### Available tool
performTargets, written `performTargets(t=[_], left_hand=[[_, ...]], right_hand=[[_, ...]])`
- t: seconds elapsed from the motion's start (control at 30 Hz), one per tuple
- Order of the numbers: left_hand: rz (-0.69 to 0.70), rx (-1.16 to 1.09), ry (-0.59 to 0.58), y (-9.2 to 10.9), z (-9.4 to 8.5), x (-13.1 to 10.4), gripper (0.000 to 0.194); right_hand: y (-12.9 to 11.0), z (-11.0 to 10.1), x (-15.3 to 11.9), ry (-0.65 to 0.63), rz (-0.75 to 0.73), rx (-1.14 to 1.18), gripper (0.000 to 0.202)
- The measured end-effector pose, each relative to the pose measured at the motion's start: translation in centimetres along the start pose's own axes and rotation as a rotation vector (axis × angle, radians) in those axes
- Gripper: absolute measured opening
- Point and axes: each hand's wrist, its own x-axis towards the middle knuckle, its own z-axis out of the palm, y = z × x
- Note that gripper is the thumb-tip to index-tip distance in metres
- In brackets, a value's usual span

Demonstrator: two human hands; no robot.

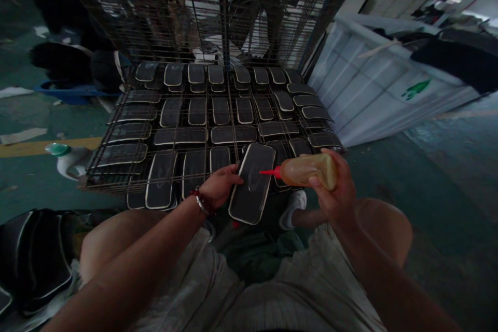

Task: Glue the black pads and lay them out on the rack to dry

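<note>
My left hand grips the left edge of a dark oblong pad with a pale rim, thumb on its upper face. The pad is tilted in front of my knees. In my right hand is a squeeze bottle of amber liquid, lying nearly level with its red nozzle pointing left. The nozzle tip is over the middle of the pad, where a wet-looking loop mark shows. Whether the tip touches the surface I cannot tell.
A wire rack bearing many similar pads spreads out ahead, with tall wire mesh behind. A white bin stands at right. At left are a white jug with green cap, a blue tray and stacked dark pieces.
</note>
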Motion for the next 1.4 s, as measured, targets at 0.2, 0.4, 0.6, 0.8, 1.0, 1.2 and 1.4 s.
performTargets(t=[0.2,0.4,0.6,0.8,1.0,1.2,1.4], left_hand=[[0.002,0.048,0.007,-0.2,0.1,0.2,0.032],[-0.018,0.098,0.024,0.2,0.6,0.3,0.034],[0.007,0.163,0.149,0.2,-0.9,2.2,0.031],[0.044,0.364,0.378,0.7,-0.6,5.5,0.038],[0.062,0.615,0.183,4.4,7.4,15.5,0.056],[0.011,0.864,-0.028,5.5,20.1,31.0,0.067],[0.036,1.219,-0.129,3.3,28.3,43.6,0.063]], right_hand=[[2.5,0.8,-0.6,0.093,0.235,0.197,0.049],[3.3,1.6,0.4,0.128,0.785,0.874,0.047],[5.9,-1.5,3.9,0.298,0.891,1.170,0.024],[9.9,-10.9,11.4,0.704,0.657,1.348,0.027],[13.7,-18.0,16.3,0.879,0.468,1.421,0.032],[17.3,-21.0,16.2,0.985,0.523,1.455,0.031],[18.6,-23.0,15.8,1.049,0.576,1.413,0.031]])
